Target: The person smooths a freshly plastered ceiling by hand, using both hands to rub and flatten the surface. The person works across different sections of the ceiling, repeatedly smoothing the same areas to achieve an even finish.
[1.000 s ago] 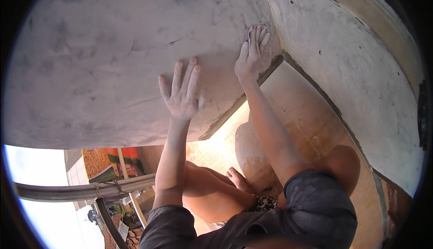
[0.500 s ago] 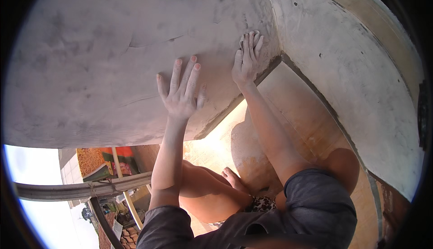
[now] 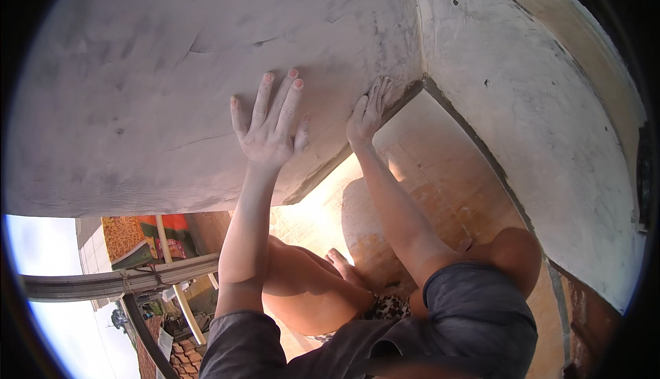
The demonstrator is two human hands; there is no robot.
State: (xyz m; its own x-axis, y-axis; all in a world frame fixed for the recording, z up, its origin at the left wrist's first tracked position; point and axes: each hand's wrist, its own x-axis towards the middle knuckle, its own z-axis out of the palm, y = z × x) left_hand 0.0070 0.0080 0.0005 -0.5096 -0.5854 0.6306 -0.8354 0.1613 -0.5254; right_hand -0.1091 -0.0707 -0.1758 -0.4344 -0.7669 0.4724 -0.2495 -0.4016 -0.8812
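My left hand (image 3: 268,128) lies flat on the grey, dusty plastered wall (image 3: 144,76), fingers spread, holding nothing. To the right of it, close to the wall's lower edge and the inner corner, my right hand (image 3: 366,116) presses against the same surface. Its fingers are held together over a thin grey folded sheet (image 3: 386,89) that looks like sandpaper; most of it is hidden beneath them. Pale dust coats both hands and the forearms.
A second plastered wall (image 3: 522,111) meets the first at the corner on the right. Below are a tan tiled floor (image 3: 440,166) and my bare legs. At lower left runs a grey rail (image 3: 82,285), with patterned cloth (image 3: 127,238) and roof tiles (image 3: 185,358) beyond.
My right hand has slid down the wall toward its lower edge, still pressed on the sheet. The left hand sits slightly higher and farther left in the view, still spread flat.
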